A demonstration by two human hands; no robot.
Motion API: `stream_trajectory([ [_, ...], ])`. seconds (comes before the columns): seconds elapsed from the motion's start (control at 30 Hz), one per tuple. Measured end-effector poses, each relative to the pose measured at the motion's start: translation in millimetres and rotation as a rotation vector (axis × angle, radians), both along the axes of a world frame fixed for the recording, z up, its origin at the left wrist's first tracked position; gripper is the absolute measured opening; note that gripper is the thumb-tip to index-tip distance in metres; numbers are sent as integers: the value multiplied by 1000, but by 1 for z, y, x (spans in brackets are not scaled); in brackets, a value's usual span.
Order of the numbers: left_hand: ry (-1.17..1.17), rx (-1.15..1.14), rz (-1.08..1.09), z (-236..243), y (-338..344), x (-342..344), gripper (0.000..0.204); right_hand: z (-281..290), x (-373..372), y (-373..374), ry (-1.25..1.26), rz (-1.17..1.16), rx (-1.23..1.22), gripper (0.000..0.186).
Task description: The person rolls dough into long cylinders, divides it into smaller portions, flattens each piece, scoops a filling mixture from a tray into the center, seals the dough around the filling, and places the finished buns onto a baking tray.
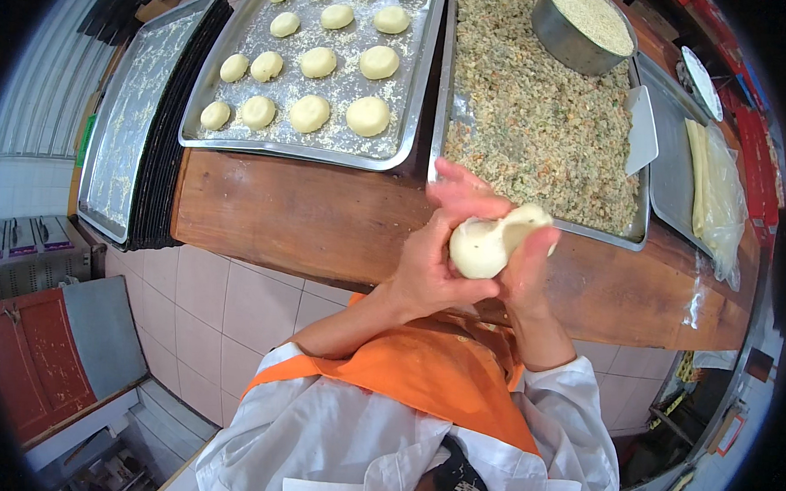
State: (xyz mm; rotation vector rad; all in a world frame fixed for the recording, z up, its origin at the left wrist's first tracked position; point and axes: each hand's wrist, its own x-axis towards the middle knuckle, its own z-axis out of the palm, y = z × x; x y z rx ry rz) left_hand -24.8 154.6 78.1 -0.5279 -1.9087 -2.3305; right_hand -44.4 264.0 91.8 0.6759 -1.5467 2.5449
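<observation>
Above the front edge of the wooden table, a pale dough ball is held between both hands. One side is round and smooth; a flap of it stretches toward the right. My left hand cups the ball from the left, with its thumb underneath and its upper fingers spread. Closed against the dough's right side, my right hand has its fingers partly hidden and slightly blurred. Just beyond the hands lies a metal tray of crumbly, speckled filling, with a white scraper stuck in at its right edge.
A metal tray with rows of flattened dough rounds stands at the back left. Stacked trays are further left. A round pan of pale seeds rests on the filling. Rolled dough in plastic lies right.
</observation>
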Motion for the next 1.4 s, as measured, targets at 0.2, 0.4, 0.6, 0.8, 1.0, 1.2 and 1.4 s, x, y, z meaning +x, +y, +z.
stream_trajectory([
  [0.2, -125, -114, -140, -14, -16, -2, 70, 9, 5, -2, -39, -1, 139, 21],
  [0.4, 116, -33, -28, -29, -1, -2, 75, -9, 1, 7, -118, 97, 32, 35],
  [0.6, 21, -269, -206, -32, -28, -4, 63, 12, 8, -6, -126, 53, 179, 23],
  [0.8, 166, -79, 21, -25, -12, 0, 57, -5, 1, 1, -152, -13, 170, 20],
  [1.0, -91, -126, -63, -34, -22, 8, 47, 7, 6, -4, -346, 107, 24, 29],
  [1.2, 23, -190, 78, -21, -15, 2, 48, -4, 0, -5, -296, 90, -24, 21],
  [1.4, 238, -325, 123, -18, -17, 2, 50, -10, 2, -1, -370, 163, 5, 33],
])
